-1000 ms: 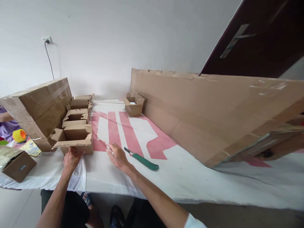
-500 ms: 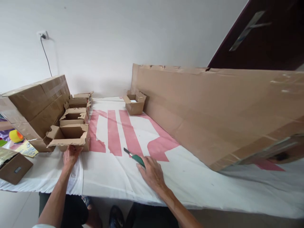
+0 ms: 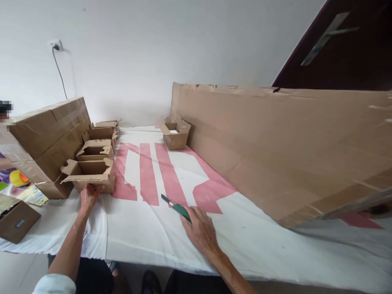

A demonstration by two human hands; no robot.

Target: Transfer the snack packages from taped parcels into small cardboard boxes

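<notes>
My right hand (image 3: 200, 228) is closed around the green handle of a utility knife (image 3: 180, 210). Its dark blade is out and points up and left, above the cloth. My left hand (image 3: 89, 197) rests against the front wall of an open cardboard box (image 3: 105, 186), thumb spread to the right; its other fingertips are partly hidden. The box's torn flaps stick outward, and the part of its inside that shows holds nothing. Behind it, a second open box (image 3: 105, 154) and several more stand in a row.
A long cardboard wall (image 3: 245, 134) borders the right side, with a small open box (image 3: 176, 139) at its far end. Stacked cartons (image 3: 58, 130) line the left. White cloth with pink strips (image 3: 149, 171) covers the table. A yellow tape roll (image 3: 16, 178) lies far left, near a small brown box (image 3: 20, 222).
The view has shifted slightly. My left hand still touches the box's front wall, which now shows more below the front flap. My right hand keeps hold of the utility knife, with little movement.
</notes>
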